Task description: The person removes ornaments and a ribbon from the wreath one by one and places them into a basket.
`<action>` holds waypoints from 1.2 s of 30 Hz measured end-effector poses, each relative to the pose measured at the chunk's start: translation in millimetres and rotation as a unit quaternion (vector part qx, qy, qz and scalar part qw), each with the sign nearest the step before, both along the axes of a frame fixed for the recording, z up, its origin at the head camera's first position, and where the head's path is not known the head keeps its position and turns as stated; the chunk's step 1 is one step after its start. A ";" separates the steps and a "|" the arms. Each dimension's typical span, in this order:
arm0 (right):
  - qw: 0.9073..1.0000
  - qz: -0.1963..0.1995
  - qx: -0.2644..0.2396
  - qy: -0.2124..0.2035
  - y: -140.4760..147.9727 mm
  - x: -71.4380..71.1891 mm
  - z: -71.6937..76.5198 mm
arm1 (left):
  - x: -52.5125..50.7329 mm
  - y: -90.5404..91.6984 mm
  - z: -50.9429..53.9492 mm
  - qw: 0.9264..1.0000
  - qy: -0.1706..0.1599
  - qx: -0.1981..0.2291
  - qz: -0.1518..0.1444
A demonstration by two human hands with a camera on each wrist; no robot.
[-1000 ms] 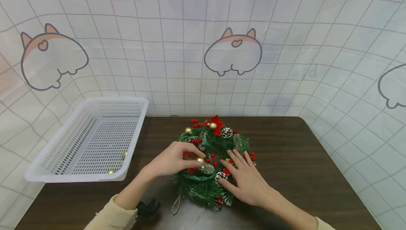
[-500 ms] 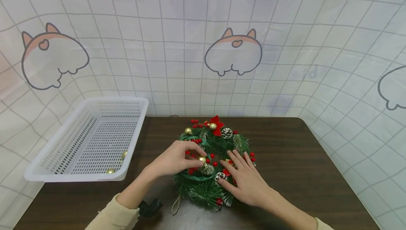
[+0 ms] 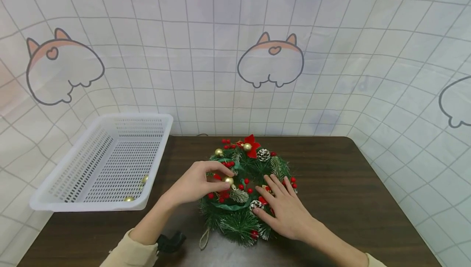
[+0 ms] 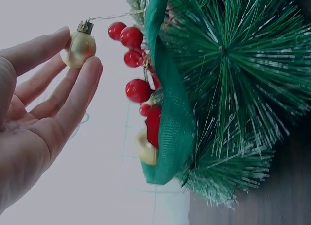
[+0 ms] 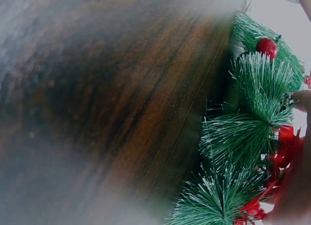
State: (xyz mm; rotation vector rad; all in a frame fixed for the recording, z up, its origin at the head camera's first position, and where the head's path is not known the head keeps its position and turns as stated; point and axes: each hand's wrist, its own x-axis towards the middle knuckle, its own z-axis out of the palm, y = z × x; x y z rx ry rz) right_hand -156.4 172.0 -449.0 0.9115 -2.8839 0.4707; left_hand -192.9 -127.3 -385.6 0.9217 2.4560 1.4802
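Observation:
A green wreath (image 3: 238, 222) with red berries, pinecones and gold balls lies on the table. Above its left part, my left hand (image 3: 195, 183) pinches a small gold ball (image 3: 228, 180) between thumb and fingertips. The left wrist view shows that gold ball (image 4: 80, 49) with a thin thread running from its cap towards the wreath; red berries (image 4: 138, 91) and a green ribbon (image 4: 172, 108) are beside it. My right hand (image 3: 285, 209) rests with spread fingers on the wreath's right side, by a pinecone (image 3: 255, 205).
On the left is a white perforated basket (image 3: 92, 207) holding gold balls (image 3: 129, 198). A black object (image 3: 171, 242) lies near my left forearm. A loop of cord (image 3: 204, 240) sticks out from the wreath's lower left. Behind the table (image 3: 331, 169) hangs a gridded white curtain.
My left hand, with the gold ball in its fingertips, shifted slightly right, then back left and a little upward. My right hand has stayed where it was on the wreath.

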 end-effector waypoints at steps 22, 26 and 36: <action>1.000 -0.019 -0.003 0.003 -0.9 1.8 -1.5 | 7.3 -47.3 5.8 0.996 0.005 0.076 0.043; 1.000 -0.023 -0.001 -0.005 -0.8 1.7 -0.6 | 6.3 -56.6 6.1 0.994 0.004 0.087 0.061; 1.000 -0.023 -0.002 -0.014 -0.8 1.5 -0.9 | 7.6 -78.5 7.8 0.989 0.000 0.087 0.119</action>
